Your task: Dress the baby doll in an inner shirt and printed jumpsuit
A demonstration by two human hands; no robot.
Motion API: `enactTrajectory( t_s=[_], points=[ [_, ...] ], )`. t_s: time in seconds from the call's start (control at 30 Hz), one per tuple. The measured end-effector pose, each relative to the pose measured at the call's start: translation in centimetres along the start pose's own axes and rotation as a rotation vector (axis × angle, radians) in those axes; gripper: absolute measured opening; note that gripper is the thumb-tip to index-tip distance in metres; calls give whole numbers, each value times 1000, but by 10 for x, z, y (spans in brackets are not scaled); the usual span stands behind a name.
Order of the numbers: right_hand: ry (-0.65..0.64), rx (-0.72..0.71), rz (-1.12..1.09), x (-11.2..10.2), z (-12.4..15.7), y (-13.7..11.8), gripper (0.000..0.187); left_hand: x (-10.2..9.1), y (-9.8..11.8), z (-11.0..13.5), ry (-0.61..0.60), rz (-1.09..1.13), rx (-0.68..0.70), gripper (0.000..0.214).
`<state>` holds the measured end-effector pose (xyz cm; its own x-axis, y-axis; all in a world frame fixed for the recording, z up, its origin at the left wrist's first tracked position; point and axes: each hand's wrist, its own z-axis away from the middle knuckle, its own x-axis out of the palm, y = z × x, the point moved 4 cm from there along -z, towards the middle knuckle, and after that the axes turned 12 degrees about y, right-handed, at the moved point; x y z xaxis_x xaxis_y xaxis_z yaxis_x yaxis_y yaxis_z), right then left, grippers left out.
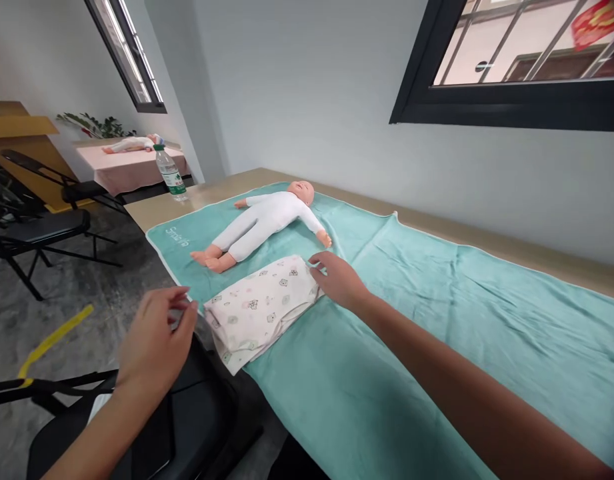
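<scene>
The right hand (337,277) is at the right end of a folded white cotton cloth printed with small animals (264,303), its fingers bent and thumb near them; whether they pinch the fabric or merely touch it, I cannot tell. The left hand (157,333) is loosely curled in the air, thumb apart from the fingers, gripping nothing visible, just beside the cloth's left end.

That left end droops over the edge of the pale wood-topped desk (211,190), so the cloth could slide off if the right side were let go or nudged leftward. It might then land on the black padded chair (201,400) below.

Most of the cloth lies on a turquoise plush blanket with a white border (411,300). A low, dragging pull could ruck this up and shift the pink plastic baby doll in a white suit (271,217), which lies face up on it just beyond the cloth.

Farther out, a clear plastic bottle with a green cap (171,175) stands upright near the desk's far-left edge; a jolt or a tugged blanket might topple it.
</scene>
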<state>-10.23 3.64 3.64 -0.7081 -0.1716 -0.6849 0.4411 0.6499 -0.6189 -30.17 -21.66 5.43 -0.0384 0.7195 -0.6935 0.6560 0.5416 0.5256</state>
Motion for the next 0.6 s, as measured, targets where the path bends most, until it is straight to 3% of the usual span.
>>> enactTrajectory(
  t_s=[0.13, 0.2, 0.33, 0.47, 0.6],
  points=[
    [-48, -379, 23, 14, 15, -43, 36, 34, 48, 5, -158, 14, 564, 40],
    [-117, -481, 53, 31, 14, -50, 41, 55, 60, 15, -268, -45, 717, 47],
    [-216, -394, 97, 57, 4, -28, 55, 78, 57, 30, -350, -155, 751, 56],
    [-247, -365, 88, 61, 1, -11, 63, 78, 55, 35, -347, -188, 763, 57],
    [-272, -335, 88, 60, 2, -12, 66, 77, 58, 34, -342, -248, 757, 56]
  ],
)
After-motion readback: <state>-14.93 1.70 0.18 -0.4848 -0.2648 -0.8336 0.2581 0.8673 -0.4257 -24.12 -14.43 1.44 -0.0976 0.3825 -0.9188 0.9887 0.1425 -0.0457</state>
